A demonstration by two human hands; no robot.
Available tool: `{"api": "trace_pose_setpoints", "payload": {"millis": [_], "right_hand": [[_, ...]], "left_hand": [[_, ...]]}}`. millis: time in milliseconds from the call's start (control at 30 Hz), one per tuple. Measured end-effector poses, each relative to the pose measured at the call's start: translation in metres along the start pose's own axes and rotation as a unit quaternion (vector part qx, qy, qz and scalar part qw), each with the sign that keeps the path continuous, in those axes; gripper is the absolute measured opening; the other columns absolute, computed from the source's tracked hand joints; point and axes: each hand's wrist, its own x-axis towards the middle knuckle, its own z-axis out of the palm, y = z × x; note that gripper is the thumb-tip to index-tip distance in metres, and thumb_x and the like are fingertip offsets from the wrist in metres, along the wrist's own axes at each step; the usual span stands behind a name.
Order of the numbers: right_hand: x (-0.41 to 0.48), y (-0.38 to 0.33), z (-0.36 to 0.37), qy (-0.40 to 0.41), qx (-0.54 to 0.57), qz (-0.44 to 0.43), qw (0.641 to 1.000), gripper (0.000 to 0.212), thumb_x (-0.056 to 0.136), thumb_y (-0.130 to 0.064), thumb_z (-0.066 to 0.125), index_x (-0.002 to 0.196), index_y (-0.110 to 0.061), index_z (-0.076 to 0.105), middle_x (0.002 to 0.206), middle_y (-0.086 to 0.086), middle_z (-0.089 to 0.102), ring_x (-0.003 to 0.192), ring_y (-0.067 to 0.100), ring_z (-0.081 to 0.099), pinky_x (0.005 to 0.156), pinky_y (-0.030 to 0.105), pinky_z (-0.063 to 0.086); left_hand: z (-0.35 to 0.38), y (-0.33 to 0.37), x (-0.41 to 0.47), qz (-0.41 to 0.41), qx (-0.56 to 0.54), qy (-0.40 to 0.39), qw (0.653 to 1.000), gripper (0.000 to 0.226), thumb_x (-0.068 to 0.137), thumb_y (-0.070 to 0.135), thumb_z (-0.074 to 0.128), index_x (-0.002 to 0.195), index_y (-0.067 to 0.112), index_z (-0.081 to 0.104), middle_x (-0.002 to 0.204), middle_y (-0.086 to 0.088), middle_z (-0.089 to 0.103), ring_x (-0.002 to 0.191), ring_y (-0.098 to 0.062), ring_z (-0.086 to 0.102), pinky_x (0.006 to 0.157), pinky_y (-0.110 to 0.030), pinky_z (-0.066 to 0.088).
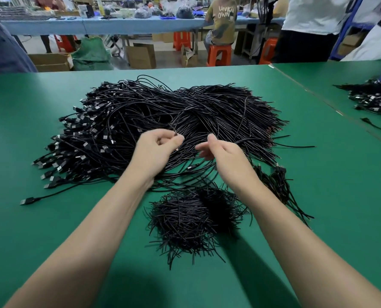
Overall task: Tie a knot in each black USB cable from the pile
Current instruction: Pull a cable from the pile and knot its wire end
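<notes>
A big pile of black USB cables [140, 121] lies on the green table [29, 230], plugs fanned out to the left and bare ends to the right. Over its near edge, my left hand [156, 150] pinches the thin end of one black cable [173, 130] between thumb and fingertips. My right hand [223, 152] hovers just to the right with its fingers loosely curled; I cannot see a cable in it.
A smaller heap of short black cable pieces [194, 216] sits between my forearms. A few cables [278, 185] lie at the right. Another cable pile [372, 98] rests on the adjoining table. People on orange stools [219, 54] work beyond the far edge.
</notes>
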Motion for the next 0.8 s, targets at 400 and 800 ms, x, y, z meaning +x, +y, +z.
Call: {"api": "trace_pose_setpoints", "payload": {"millis": [400, 800], "right_hand": [[0.026, -0.062, 0.034, -0.187, 0.329, 0.278, 0.883, 0.047, 0.109, -0.04, 0.039, 0.099, -0.003, 0.067, 0.077, 0.01, 0.066, 0.069, 0.023, 0.063, 0.074, 0.034, 0.06], [-0.003, -0.063, 0.037, -0.133, 0.263, 0.177, 0.939, 0.039, 0.112, -0.027, 0.036, 0.082, -0.011, 0.056, 0.042, -0.01, 0.035, 0.033, 0.003, 0.035, 0.034, 0.016, 0.026]], "left_hand": [[0.002, 0.034, -0.067, 0.046, 0.047, -0.007, 0.998, 0.007, 0.09, 0.024, 0.08, 0.09, 0.018, 0.077, 0.069, 0.006, 0.063, 0.056, -0.001, 0.047, 0.059, -0.017, 0.045], [-0.044, 0.018, -0.046, 0.155, 0.296, 0.034, 0.942, 0.022, 0.1, 0.02, 0.064, 0.119, 0.03, 0.071, 0.109, 0.012, 0.072, 0.098, -0.009, 0.065, 0.089, -0.035, 0.053]]}}
